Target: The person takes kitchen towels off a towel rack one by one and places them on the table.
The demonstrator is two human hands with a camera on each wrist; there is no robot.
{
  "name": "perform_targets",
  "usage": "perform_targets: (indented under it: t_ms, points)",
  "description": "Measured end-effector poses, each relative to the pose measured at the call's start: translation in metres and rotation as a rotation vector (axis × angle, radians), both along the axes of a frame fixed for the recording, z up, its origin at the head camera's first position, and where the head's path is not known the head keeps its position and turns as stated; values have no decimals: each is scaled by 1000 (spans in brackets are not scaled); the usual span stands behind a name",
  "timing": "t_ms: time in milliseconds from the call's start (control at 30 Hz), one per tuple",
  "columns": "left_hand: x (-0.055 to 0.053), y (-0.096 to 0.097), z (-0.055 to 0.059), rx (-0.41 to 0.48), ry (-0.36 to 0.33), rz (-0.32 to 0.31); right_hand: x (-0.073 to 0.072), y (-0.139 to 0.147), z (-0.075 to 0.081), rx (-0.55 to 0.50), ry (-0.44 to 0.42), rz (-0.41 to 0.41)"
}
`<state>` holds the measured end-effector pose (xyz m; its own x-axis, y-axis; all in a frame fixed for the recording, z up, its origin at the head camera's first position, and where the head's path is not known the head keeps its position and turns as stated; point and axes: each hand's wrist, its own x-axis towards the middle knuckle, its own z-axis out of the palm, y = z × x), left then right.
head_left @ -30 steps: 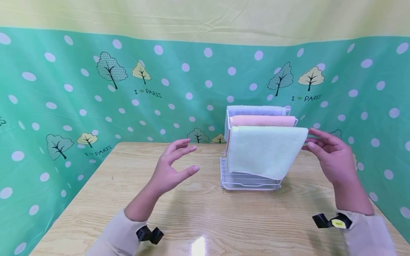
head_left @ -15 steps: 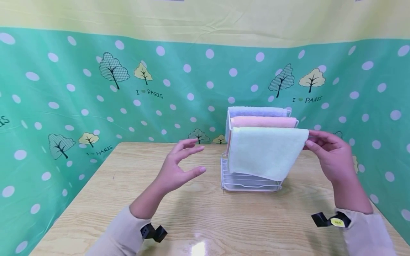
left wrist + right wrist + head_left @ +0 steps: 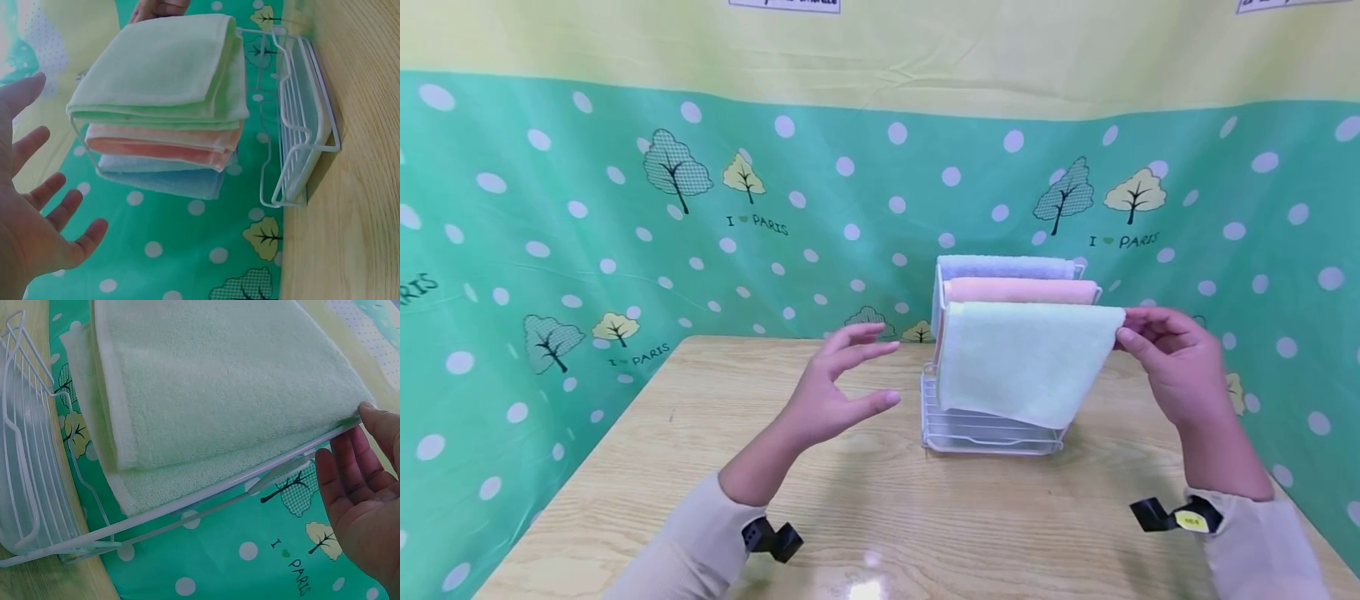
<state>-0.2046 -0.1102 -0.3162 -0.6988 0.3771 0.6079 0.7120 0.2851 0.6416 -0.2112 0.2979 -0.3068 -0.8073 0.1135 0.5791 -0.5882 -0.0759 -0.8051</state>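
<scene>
A pale green towel (image 3: pixel 1026 362) hangs folded over the front bar of a white wire rack (image 3: pixel 992 442). Behind it, a pink towel (image 3: pixel 1022 290) and a light blue towel (image 3: pixel 1007 267) hang over the other bars. My right hand (image 3: pixel 1180 358) pinches the green towel's upper right corner; in the right wrist view its thumb (image 3: pixel 375 415) lies on the cloth at the bar's end. To the left of the rack, apart from it, my left hand (image 3: pixel 838 387) is held with fingers spread and nothing in it.
The rack stands on a wooden table (image 3: pixel 700 517), with a shallow tray (image 3: pixel 312 100) at its base. A green dotted curtain (image 3: pixel 850 208) with tree prints closes off the back and sides. Each wrist wears a small black camera (image 3: pixel 771 540).
My left hand has moved right, closer to the rack. The right thumb and fingers have come together on the green towel's corner. The head view has shifted slightly upward.
</scene>
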Motion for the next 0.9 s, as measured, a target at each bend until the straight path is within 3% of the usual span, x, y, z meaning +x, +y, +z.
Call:
perform_targets:
  t_ms: [400, 900]
  points:
    - [-3, 12, 7, -18, -6, -60, -1, -2, 2, -21, -19, 8]
    - [-7, 26, 26, -55, 78, -90, -5, -6, 0, -55, -27, 20]
